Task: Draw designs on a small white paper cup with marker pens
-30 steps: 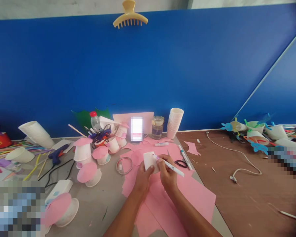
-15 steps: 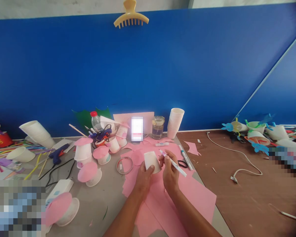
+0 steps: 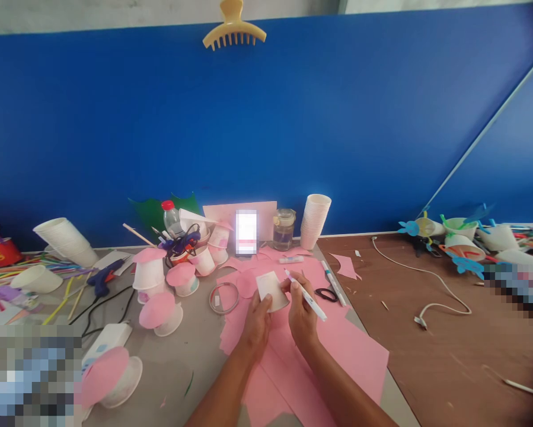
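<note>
left fingers (image 3: 265,303) holding white cup (image 3: 268,286), marker (image 3: 314,305) in right fingers (image 3: 295,292)

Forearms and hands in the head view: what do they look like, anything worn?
An ungloved left hand and ungloved right hand extend from a bare left forearm and bare right forearm. No sleeve, watch or bracelet shows; thin rings would be hard to discern.
</note>
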The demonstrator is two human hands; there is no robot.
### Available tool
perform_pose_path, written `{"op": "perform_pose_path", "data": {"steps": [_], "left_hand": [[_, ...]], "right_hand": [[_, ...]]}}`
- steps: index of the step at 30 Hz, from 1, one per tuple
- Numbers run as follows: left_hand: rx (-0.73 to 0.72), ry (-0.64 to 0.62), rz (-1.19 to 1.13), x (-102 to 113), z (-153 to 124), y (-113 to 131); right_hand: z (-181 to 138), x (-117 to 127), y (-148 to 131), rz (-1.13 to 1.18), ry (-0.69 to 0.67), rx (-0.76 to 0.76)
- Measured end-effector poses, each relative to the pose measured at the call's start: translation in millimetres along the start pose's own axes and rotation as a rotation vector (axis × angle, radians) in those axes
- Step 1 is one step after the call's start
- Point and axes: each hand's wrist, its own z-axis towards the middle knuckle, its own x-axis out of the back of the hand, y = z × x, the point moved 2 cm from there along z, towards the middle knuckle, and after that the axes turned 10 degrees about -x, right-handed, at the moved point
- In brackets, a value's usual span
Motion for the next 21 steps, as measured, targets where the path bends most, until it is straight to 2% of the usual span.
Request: {"op": "perform_pose_path", "data": {"steps": [4,10,17,21], "left_hand": [[-0.055,-0.052,0.061,-3.8,1.1,1.1],[-0.031,-0.109,0.050,-7.7,0.3,6.5],[0.015,0.052,0.023,-4.5,0.9,3.6],[-0.006,0.067,-0.015,-2.5,1.5,1.9]], "right_hand": [[-2.7,-0.8,-3.9,-0.030,-0.020,0.074],[-3.9,-1.0,-5.6,-0.052,-0.031,0.109],[-4.7,-1.4,-4.9,-0.052,-0.052,0.089],[-5.7,-1.7,-5.5,-0.035,-0.052,0.108]]}}
